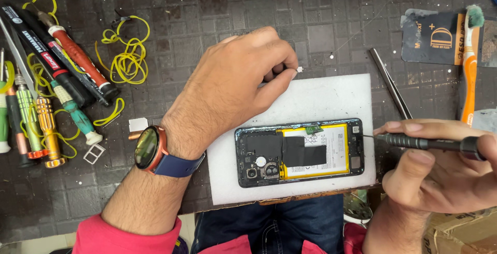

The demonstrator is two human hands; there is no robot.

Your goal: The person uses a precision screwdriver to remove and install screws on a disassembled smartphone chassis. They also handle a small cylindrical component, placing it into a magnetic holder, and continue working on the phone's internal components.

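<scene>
Phone (299, 152): opened, back cover off, lying flat on a white foam pad (331, 98), battery visible.
Right hand (440, 166): fingers closed around a thin screwdriver (424, 142), its tip at the right edge of the phone.
Left hand (233, 85): above the pad, thumb and forefinger pinching a tiny white part (300, 69).
Around: pens and small screwdrivers (46, 93) at left, tweezers (389, 83) beside the pad.

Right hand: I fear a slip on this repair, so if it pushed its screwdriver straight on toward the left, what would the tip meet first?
The right hand aims its screwdriver at the opened phone; the tip would probably strike the phone's right edge frame first, though its height above is unclear.
</scene>
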